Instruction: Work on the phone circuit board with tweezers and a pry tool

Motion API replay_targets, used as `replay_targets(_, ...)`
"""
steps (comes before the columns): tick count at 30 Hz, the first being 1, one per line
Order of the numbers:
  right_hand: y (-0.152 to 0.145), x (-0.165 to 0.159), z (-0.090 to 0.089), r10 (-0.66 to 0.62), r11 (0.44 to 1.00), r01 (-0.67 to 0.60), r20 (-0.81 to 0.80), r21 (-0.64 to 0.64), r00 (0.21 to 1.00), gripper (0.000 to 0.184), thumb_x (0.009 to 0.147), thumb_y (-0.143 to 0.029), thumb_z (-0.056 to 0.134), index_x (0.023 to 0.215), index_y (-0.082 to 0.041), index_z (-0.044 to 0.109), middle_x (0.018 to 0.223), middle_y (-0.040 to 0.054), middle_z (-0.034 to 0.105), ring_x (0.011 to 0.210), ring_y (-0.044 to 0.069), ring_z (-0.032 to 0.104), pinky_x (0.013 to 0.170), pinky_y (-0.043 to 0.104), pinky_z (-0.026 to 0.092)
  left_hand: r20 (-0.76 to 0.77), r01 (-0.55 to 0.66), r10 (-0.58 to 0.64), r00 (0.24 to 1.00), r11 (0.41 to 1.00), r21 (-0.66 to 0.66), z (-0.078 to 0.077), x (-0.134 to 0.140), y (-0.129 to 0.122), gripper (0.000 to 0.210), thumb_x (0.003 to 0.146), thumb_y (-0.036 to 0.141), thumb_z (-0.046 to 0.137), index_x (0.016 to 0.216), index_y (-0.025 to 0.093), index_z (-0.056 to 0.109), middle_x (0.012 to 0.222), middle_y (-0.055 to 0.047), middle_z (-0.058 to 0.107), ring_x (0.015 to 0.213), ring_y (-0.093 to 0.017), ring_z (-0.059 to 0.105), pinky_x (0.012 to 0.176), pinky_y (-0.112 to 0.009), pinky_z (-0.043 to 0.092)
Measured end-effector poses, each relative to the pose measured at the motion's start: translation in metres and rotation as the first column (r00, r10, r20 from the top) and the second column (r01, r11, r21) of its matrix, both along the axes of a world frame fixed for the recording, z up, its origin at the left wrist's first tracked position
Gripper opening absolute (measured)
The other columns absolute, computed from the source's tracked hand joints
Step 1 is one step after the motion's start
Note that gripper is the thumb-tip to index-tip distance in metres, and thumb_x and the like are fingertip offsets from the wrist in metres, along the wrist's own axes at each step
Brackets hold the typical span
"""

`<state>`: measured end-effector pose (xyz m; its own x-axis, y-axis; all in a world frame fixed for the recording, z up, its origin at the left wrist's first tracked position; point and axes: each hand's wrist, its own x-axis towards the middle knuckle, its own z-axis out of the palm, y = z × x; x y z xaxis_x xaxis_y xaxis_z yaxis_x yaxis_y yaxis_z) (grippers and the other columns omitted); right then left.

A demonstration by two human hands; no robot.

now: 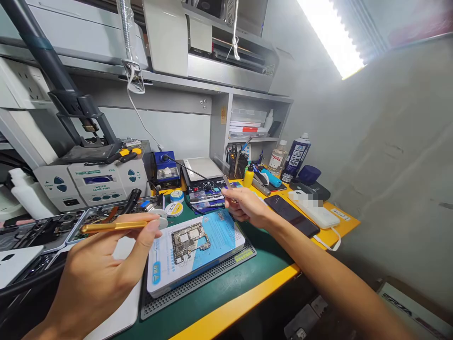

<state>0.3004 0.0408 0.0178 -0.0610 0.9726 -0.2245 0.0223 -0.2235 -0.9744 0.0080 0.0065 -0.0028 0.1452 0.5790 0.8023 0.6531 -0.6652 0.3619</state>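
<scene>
My left hand (109,269) is closed round a slim gold pen-shaped tool (115,226), held nearly level at the left of the mat. Small pale discs show just past its fingertips; I cannot tell whether they touch it. My right hand (246,204) is shut on a thin flat metal tool (227,182) that points up; its kind is unclear. Between the hands, a phone circuit board (189,241) lies on a blue and white box (222,236). That box rests on a grey perforated pad (198,285) on the green work mat (262,278).
A hot-air station (95,184) stands at the left, a soldering iron stand (166,170) behind. At the back sits a flat-topped heating unit (201,170). To the right are a black phone (292,215), a white power strip (314,208), a yellow bottle (248,176) and a spray can (296,158).
</scene>
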Motion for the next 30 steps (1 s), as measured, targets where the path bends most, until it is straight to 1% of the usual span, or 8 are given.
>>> replay_targets(3, 0.000, -0.001, 0.000, -0.010, 1.000, 0.010, 0.004, -0.007, 1.000, 0.034, 0.102, -0.039, 0.065, 0.127, -0.017, 0.065, 0.123, 0.0094, 0.069, 0.100, 0.023, 0.071, 0.084, 0.043, 0.061, -0.014, 0.010, -0.011, 1.000, 1.000, -0.019, 0.005, 0.000, 0.000, 0.018, 0.095, 0.038, 0.065, 0.093, 0.025, 0.076, 0.092, 0.004, 0.079, 0.088, -0.017, 0.074, 0.094, -0.030, 0.056)
replay_targets(6, 0.000, -0.002, 0.000, -0.019, 1.000, 0.020, 0.007, -0.015, 1.000, 0.034, 0.102, -0.039, 0.065, 0.127, -0.017, 0.065, 0.123, 0.0094, 0.069, 0.100, 0.023, 0.071, 0.084, 0.043, 0.061, -0.006, 0.041, -0.041, 0.999, 0.999, -0.030, 0.009, 0.001, 0.000, 0.020, 0.094, 0.040, 0.064, 0.090, 0.025, 0.077, 0.091, 0.004, 0.080, 0.086, -0.016, 0.074, 0.089, -0.028, 0.056)
replay_targets(10, -0.001, -0.003, 0.000, -0.012, 1.000, 0.012, 0.004, -0.015, 1.000, 0.033, 0.102, -0.039, 0.064, 0.126, -0.016, 0.065, 0.120, 0.0087, 0.070, 0.096, 0.022, 0.071, 0.081, 0.041, 0.062, 0.027, 0.075, -0.073, 0.997, 0.996, -0.051, 0.009, 0.003, 0.000, 0.016, 0.096, 0.034, 0.061, 0.093, 0.025, 0.074, 0.088, 0.006, 0.078, 0.082, -0.013, 0.075, 0.083, -0.023, 0.056)
replay_targets(12, -0.001, -0.003, -0.001, -0.002, 1.000, 0.002, 0.000, -0.009, 1.000, 0.032, 0.102, -0.040, 0.064, 0.125, -0.016, 0.065, 0.118, 0.0085, 0.070, 0.095, 0.021, 0.071, 0.080, 0.040, 0.062, 0.038, 0.089, -0.086, 0.996, 0.994, -0.070, 0.009, 0.004, 0.000, 0.015, 0.097, 0.032, 0.061, 0.092, 0.025, 0.072, 0.084, 0.006, 0.077, 0.079, -0.012, 0.075, 0.080, -0.022, 0.056)
replay_targets(15, 0.000, -0.002, -0.003, 0.013, 1.000, -0.013, -0.007, 0.004, 1.000, 0.032, 0.103, -0.041, 0.063, 0.123, -0.016, 0.066, 0.115, 0.0079, 0.071, 0.091, 0.020, 0.071, 0.078, 0.038, 0.062, 0.057, 0.116, -0.111, 0.992, 0.989, -0.093, 0.010, 0.005, -0.002, 0.015, 0.097, 0.031, 0.060, 0.091, 0.024, 0.071, 0.083, 0.005, 0.076, 0.077, -0.011, 0.074, 0.074, -0.020, 0.057)
replay_targets(24, 0.003, 0.003, -0.008, 0.044, 0.999, -0.044, -0.017, 0.022, 0.999, 0.030, 0.103, -0.042, 0.062, 0.115, -0.015, 0.067, 0.102, 0.0046, 0.071, 0.076, 0.015, 0.069, 0.066, 0.031, 0.060, 0.107, 0.163, -0.151, 0.983, 0.979, -0.124, 0.013, 0.004, -0.004, 0.014, 0.097, 0.027, 0.060, 0.093, 0.020, 0.071, 0.082, 0.004, 0.074, 0.074, -0.008, 0.073, 0.074, -0.017, 0.056)
replay_targets(30, 0.003, 0.003, -0.009, 0.056, 0.998, -0.055, -0.022, 0.030, 0.998, 0.028, 0.103, -0.041, 0.062, 0.112, -0.015, 0.067, 0.096, 0.0031, 0.070, 0.070, 0.013, 0.067, 0.061, 0.028, 0.058, 0.117, 0.176, -0.161, 0.980, 0.976, -0.132, 0.014, 0.005, -0.003, 0.014, 0.097, 0.026, 0.060, 0.091, 0.019, 0.071, 0.085, 0.003, 0.075, 0.072, -0.010, 0.073, 0.073, -0.020, 0.057)
